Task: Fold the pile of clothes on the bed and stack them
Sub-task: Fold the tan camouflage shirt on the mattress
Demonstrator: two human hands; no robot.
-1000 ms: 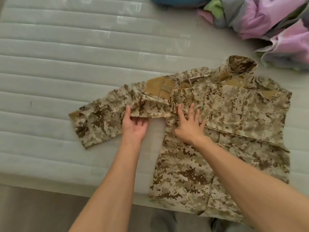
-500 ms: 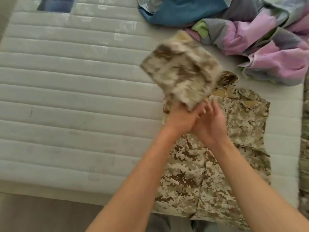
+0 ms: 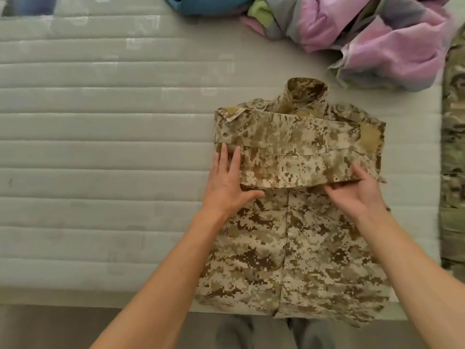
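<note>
While the left hand (image 3: 227,187) lies flat with straight fingers on the end of the sleeve (image 3: 297,167) folded across the jacket (image 3: 289,238), the right hand (image 3: 357,195) pinches the sleeve's other end, thumb on top. This looks like the sleeve-tucking step; next the jacket's body probably needs folding up toward the collar (image 3: 308,93), which calls for both hands at the hem by the mattress's (image 3: 100,147) near edge. Bare mattress lies open to the left; the clothes pile (image 3: 364,34) crowds the far right corner, and another camouflage garment (image 3: 453,152) lines the right edge.
</note>
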